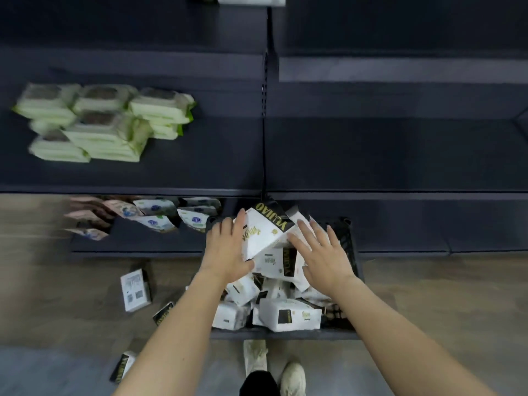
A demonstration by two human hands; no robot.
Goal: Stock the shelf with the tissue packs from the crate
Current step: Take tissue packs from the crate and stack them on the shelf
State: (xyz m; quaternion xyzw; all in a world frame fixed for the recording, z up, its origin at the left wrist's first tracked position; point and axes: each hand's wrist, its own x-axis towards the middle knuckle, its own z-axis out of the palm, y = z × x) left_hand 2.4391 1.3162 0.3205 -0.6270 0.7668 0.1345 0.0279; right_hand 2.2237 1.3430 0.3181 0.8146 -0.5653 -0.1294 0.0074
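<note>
Both hands were over the dark slatted plastic crate point(347, 247) on the floor, with a white soft-wrapped tissue pack bearing a black-and-gold band point(264, 234) raised between them above the heap of similar white packs point(288, 314) that remained in the crate. The left hand point(228, 247) lay flat against the pack's left face, fingers straight, and the right hand point(320, 247) came in from the other side with its fingers spread; whether it actually touched the pack could not be told. Neither hand curled around the pack, so at most it was pressed between flat palms. That looked the main risk: the slippery wrap could slide out on the lift to the dark metal shelf point(385, 155), most likely if the pressure were uneven. Several white packs point(135, 290) already lay on the wooden floor beside the crate, and one more could join them or get stepped on.
</note>
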